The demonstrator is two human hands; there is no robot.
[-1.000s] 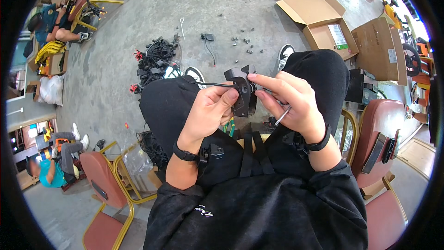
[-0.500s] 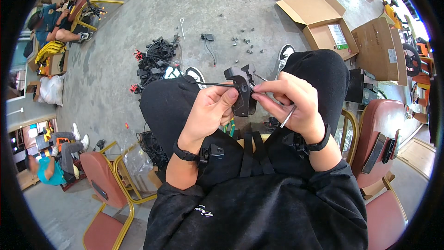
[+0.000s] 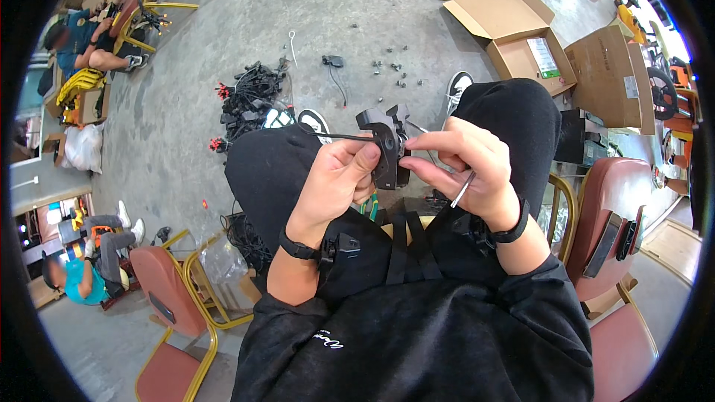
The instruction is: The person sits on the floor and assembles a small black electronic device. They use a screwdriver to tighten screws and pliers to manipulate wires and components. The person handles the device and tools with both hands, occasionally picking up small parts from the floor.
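Black trousers (image 3: 518,115) lie below the left hand (image 3: 331,180) and the right hand (image 3: 478,165), its fingertips slightly parted; between them, the left grip pinches a dark device (image 3: 386,152). Right fingers hold a slim metal tool (image 3: 463,189). Adjustment looks underway, calling next for steady support.

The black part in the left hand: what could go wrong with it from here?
The black part might slip, since the left hand holds it up off the floor. The black cable trailing off to its left could snag or get tugged. The thin metal rod in the right hand, close to the part, might scratch it.
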